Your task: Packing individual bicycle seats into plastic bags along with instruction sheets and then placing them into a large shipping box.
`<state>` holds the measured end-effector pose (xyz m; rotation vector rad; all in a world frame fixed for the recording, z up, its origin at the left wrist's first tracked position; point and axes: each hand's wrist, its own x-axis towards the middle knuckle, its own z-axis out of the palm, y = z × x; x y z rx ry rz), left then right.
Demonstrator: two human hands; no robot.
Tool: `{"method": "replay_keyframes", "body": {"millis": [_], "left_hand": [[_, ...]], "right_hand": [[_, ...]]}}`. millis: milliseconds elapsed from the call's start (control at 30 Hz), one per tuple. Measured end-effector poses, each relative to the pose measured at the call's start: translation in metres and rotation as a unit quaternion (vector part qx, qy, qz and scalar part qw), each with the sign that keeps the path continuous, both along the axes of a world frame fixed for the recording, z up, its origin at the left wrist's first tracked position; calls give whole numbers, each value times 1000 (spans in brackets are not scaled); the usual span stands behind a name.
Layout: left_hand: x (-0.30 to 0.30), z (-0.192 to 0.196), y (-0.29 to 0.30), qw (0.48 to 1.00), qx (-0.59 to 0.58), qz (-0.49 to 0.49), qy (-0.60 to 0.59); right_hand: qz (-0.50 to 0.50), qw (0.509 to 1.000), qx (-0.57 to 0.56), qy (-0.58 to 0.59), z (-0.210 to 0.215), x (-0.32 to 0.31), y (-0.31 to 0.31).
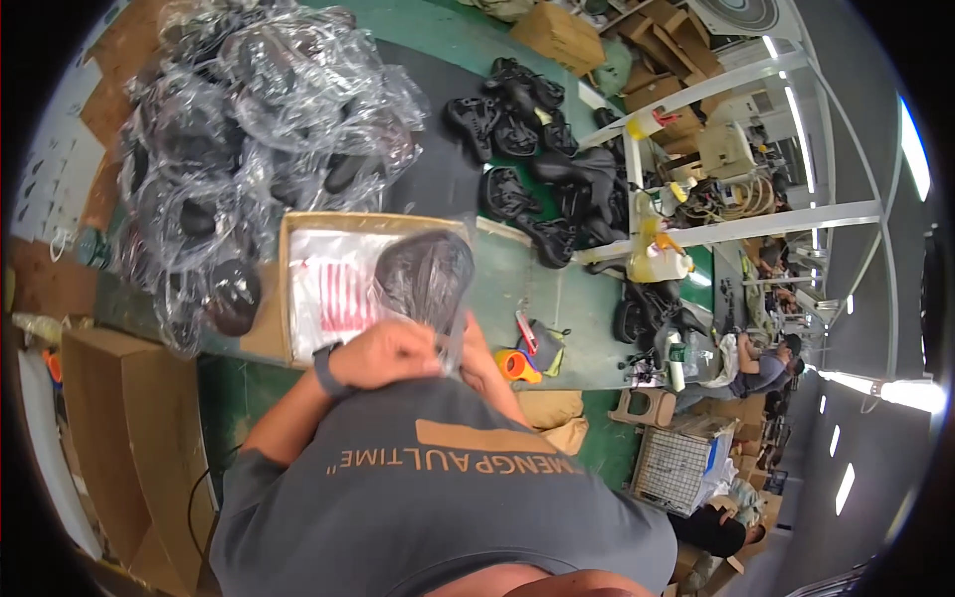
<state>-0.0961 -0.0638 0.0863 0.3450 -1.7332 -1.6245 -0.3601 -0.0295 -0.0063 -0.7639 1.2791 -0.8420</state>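
Close in front of my body, a clear plastic bag point(454, 348) encloses a black, rounded padded piece point(426, 274) that looks like a bicycle saddle. Its wide end points away from me. My left hand point(398, 353), with a dark band on the wrist, pinches the near end of the bag. On the other side of that end, my right hand point(481, 363) is closed on the plastic, its fingers partly hidden. Beneath the bagged piece sits an open cardboard box point(286, 289), with a white plastic sheet printed in red point(343, 294) inside.
A large heap of bagged black pieces point(269, 109) covers the table's left. Unbagged black pieces point(542, 149) lie farther right, near a white metal frame point(736, 234). An orange tape dispenser point(517, 366) is right of my hands. An empty carton point(129, 428) stands lower left. People sit at right.
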Motion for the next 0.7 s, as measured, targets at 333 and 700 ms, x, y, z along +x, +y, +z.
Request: {"method": "replay_keyframes", "body": {"millis": [333, 700], "left_hand": [[-10, -54, -118, 880, 436, 182, 43], [352, -120, -336, 744, 240, 491, 384]], "right_hand": [[161, 975, -112, -100, 65, -47, -88], [-381, 876, 121, -271, -188, -298, -310]]}}
